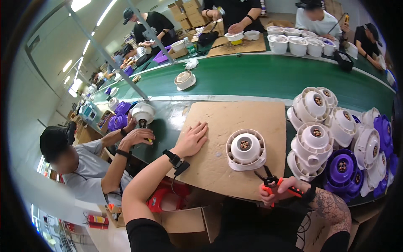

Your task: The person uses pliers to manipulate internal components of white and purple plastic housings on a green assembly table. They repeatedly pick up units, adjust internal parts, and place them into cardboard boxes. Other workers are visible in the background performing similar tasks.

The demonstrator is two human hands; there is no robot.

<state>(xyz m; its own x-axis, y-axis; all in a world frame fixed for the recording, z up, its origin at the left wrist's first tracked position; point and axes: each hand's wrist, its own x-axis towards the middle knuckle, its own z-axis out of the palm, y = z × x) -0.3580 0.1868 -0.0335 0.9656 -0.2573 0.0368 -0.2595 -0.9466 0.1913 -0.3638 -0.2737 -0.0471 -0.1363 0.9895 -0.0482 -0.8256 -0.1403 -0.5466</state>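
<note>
My left hand [193, 139] lies flat on the cardboard sheet [235, 115], fingers stretched out and holding nothing. In my right hand [289, 187], at the sheet's near right edge, is a pair of pliers [269, 179] with orange and black handles, its dark jaws parted and pointing up and left. Just beyond the jaws sits a round white plastic housing [246, 164] with a slotted rim and a raised hub. Small copper-coloured parts show in the hub's middle opening. The pliers' tips appear close to the housing's lower edge; whether they touch it, I cannot tell.
Stacked white housings [312, 136] and purple housings [342, 168] crowd the right side. Beyond runs a green conveyor belt [239, 75] carrying one white part [185, 80]. A co-worker [100, 164] on the left handles another white housing [143, 111]. White tubs [298, 45] stand across the belt.
</note>
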